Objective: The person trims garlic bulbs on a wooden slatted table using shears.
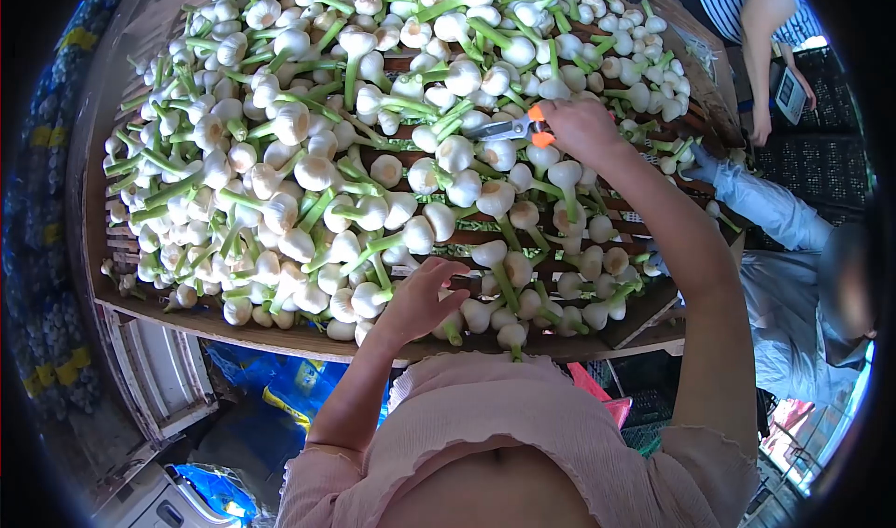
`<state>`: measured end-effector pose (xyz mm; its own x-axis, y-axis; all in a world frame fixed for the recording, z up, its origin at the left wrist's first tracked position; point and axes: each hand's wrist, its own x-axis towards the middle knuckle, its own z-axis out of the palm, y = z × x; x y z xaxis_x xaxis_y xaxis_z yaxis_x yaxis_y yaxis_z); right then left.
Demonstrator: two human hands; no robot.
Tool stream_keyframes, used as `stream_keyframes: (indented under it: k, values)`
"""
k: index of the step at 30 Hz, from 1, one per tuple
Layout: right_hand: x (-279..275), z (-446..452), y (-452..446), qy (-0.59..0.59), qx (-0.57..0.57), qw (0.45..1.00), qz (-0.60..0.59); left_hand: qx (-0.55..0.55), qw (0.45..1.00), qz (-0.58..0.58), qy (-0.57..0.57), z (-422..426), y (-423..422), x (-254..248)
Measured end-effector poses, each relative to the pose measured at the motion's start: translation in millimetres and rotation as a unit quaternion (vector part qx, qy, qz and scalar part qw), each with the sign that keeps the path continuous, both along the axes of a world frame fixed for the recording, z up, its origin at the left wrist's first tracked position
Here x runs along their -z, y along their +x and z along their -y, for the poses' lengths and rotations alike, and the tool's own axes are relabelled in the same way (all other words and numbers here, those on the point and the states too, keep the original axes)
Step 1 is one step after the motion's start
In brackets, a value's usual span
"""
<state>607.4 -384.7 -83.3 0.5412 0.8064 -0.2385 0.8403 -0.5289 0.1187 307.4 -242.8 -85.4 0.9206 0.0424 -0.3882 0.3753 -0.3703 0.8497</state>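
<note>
Many white garlic bulbs (280, 206) with cut green stems lie heaped on a slatted wooden table (280, 341). My right hand (583, 129) is wrapped round the orange handles of garden shears (509, 130). Their metal blades point left over the heap, close to several bulbs and green stems. Nearer the front edge, my left hand (427, 299) hovers over or rests on the garlic; contact is unclear. Its fingers are apart and nothing shows between them.
At the right, a co-worker's gloved, sleeved arm (775, 201) reaches to the table's edge. Another person in a striped top (747, 6) stands beyond, near black crates (821, 155). Stacked netted sacks (56, 201) line the left. Blue bags (308, 383) lie below the front edge.
</note>
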Motion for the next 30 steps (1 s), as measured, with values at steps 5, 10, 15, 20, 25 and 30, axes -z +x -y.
stream_keyframes:
  k: [5, 10, 15, 20, 25, 30]
  values:
    - [8.5, 48.3, -6.0, 0.078, 0.086, 0.992, -0.039, -0.074, 0.996, 0.057, -0.015, -18.2, 1.6, -17.3]
    - [15.2, 19.3, -2.8, -0.024, 0.234, 0.919, -0.316, -0.131, 0.989, 0.062, 0.012, -34.5, 4.3, -18.0]
    - [31.8, -24.6, -2.3, 0.015, 0.235, 0.891, -0.389, -0.129, 0.989, 0.077, 0.011, -39.8, -3.2, -19.7]
    - [25.0, -42.7, -4.1, -0.032, 0.200, 0.918, -0.340, -0.159, 0.982, 0.095, 0.029, -56.5, -4.2, -21.8]
    - [43.0, -6.6, -24.0, 0.163, 0.277, 0.914, -0.248, -0.144, 0.871, 0.257, 0.392, -119.5, 112.7, -8.5]
    - [17.0, 22.9, -64.4, 0.210, 0.331, 0.808, -0.440, -0.053, 0.882, 0.017, 0.468, -148.7, 188.3, 42.6]
